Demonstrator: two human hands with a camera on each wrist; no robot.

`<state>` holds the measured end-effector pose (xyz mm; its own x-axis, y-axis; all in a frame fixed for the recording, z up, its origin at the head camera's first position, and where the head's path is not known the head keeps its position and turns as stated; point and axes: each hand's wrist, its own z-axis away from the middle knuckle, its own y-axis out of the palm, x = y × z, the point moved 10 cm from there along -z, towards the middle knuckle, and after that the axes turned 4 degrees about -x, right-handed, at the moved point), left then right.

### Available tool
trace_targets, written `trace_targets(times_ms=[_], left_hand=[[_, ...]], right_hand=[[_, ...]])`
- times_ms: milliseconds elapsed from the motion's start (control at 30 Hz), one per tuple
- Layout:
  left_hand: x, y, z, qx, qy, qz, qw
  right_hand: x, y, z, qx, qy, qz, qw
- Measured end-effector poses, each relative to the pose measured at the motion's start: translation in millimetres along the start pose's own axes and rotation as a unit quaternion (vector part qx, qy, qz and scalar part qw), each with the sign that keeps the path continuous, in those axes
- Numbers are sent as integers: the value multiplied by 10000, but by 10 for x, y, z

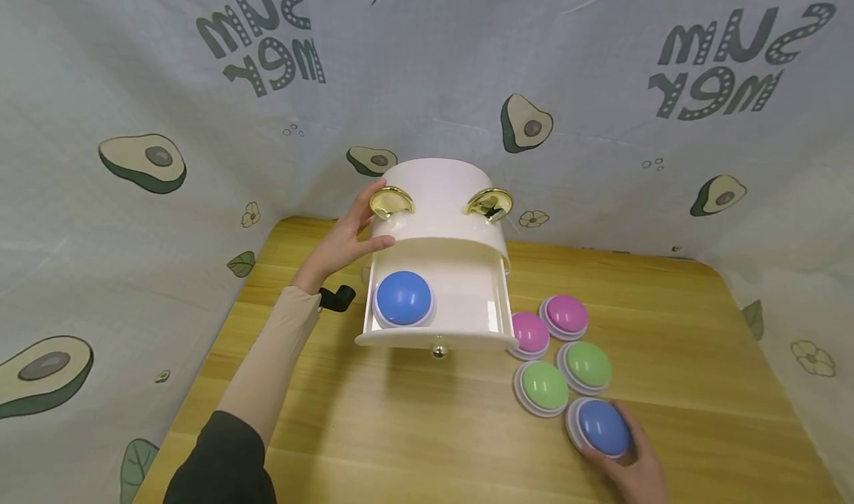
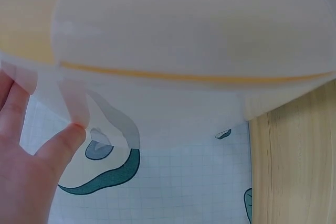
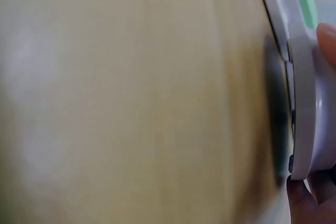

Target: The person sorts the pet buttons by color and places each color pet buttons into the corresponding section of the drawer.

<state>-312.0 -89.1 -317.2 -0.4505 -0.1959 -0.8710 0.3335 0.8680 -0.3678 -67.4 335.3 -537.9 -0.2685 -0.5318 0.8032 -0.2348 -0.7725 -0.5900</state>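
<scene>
Right-hand grip is closed about a blue dome button with a white base, at the near right part of the wooden desk; the thumb sits on its near side and the fingers on its right. From the right wrist, a dark shadow shows beside the base, and I cannot tell whether the button is fully clear of the wood. Across at the left, a dark sleeve with a long beige cuff leads up to the other arm's wrist. Just beyond the held button are two green dome buttons, one to the left and one to the right, near each other. Past them are two pink dome buttons, the nearer by the drawer's right front corner, the farther up and to its right. Left of these, a white drawer with a small round knob stands pulled out, a second blue dome button lying in its left part, dome up. Behind it rises the white cabinet, which bears two gold ear-shaped pieces, left and right. Left-hand grip is spread wide, thumb and fingers resting against the cabinet's left side. Farthest back hangs a pale cloth printed with avocados and mirrored "Summer" lettering.
</scene>
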Motion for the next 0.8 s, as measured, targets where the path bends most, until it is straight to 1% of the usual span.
trace_targets(times_ms=[33, 100, 167, 200, 300, 367, 433, 467, 567, 667, 800], left_hand=[[17, 0, -1, -4, 12, 28, 10000], [111, -4, -17, -25, 42, 18, 10000], [141, -6, -20, -37, 55, 48, 10000], [146, -8, -18, -45, 61, 54, 10000], [53, -4, -4, -44, -18, 31, 10000], [-1, -6, 4, -44, -31, 18, 10000], [-16, -6, 2, -47, -51, -7, 10000], [-20, -6, 1, -48, -59, -17, 10000], [-26, -7, -2, -50, -57, -28, 10000], [-32, -8, -4, -54, -53, -33, 10000], [-42, -9, -3, -58, -52, -38, 10000]], right_hand=[[-10, -10, 1, -11, 10, -57, 10000], [-1, -37, -4, -8, -23, -195, 9998], [51, -76, -14, -15, -83, -351, 9993], [93, -99, -22, -6, -114, -456, 9989], [295, -186, -55, -52, -400, -1049, 9937], [432, -247, -79, -67, -560, -1463, 9876], [566, -308, -100, -66, -691, -1955, 9782], [634, -342, -113, -88, -752, -2043, 9760], [849, -432, -149, -102, -944, -2445, 9650], [1060, -530, -184, -144, -1165, -2622, 9578], [1299, -617, -245, -106, -1324, -2796, 9509]])
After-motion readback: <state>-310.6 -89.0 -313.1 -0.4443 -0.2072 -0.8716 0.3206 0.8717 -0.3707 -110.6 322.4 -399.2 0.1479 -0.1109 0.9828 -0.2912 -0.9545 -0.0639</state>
